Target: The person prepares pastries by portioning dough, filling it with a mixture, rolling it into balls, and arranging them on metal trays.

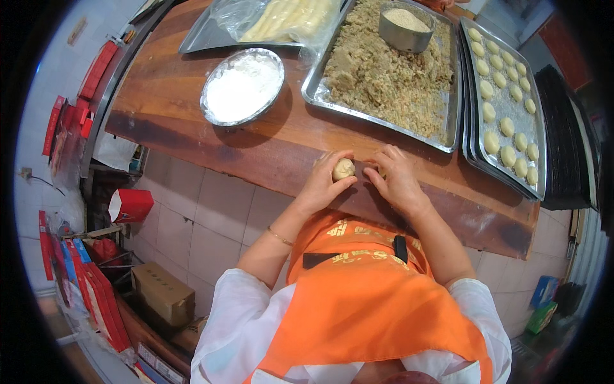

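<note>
At the near edge of the wooden table, my left hand [325,181] curls around a dough ball [344,168], pale and round, which shows between thumb and fingers. Close beside it on the right, my right hand [398,181] is cupped with bent fingers. A sliver of something pale shows under its fingers, mostly hidden, so I cannot make out what it is. Beyond my hands lies a metal tray of crumbly brownish filling [384,89], with a round metal container [406,42] of tan crumbs or seeds on it. A metal bowl of white flour [243,88] stands to the left.
A tray of dough strips under plastic film [281,22] lies at the far left of the table [166,83]. On the right, stacked trays [540,144] carry several rows of small dough rounds. Cardboard boxes [163,294] and red packages stand down on the left.
</note>
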The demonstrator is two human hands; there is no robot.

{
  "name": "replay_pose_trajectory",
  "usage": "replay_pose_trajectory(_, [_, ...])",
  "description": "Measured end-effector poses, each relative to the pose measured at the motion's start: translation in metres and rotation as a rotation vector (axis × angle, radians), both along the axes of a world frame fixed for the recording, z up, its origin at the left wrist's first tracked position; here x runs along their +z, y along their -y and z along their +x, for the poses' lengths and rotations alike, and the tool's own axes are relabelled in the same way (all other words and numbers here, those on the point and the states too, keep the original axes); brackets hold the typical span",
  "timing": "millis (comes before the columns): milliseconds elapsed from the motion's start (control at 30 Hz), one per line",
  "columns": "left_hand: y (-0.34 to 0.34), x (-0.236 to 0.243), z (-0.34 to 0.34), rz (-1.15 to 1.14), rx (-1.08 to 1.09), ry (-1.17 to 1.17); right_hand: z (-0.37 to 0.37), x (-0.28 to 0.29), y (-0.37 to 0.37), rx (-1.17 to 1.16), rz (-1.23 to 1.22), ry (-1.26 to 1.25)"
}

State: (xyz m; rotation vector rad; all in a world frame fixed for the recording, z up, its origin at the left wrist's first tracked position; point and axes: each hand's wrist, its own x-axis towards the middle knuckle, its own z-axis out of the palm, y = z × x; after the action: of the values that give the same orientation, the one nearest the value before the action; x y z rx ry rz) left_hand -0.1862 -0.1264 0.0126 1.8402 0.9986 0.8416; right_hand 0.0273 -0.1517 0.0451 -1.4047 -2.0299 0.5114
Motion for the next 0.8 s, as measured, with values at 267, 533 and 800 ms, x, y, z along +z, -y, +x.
replay_pose_trajectory(267, [0.001,-0.014,-0.001,0.042,0.074,-0.018,-0.034,0.003,-0.01,0.073,-0.133,-0.185])
replay_pose_trajectory(533, [-0.001,-0.016,-0.012,0.129,0.072,0.012,-0.035,0.019,-0.028,0.215,-0.062,0.014])
replay_pose_trajectory(800, [-0.032,-0.008,-0.038,-0.217,-0.151,0.118,-0.041,0.032,-0.049,0.47,0.106,0.193])
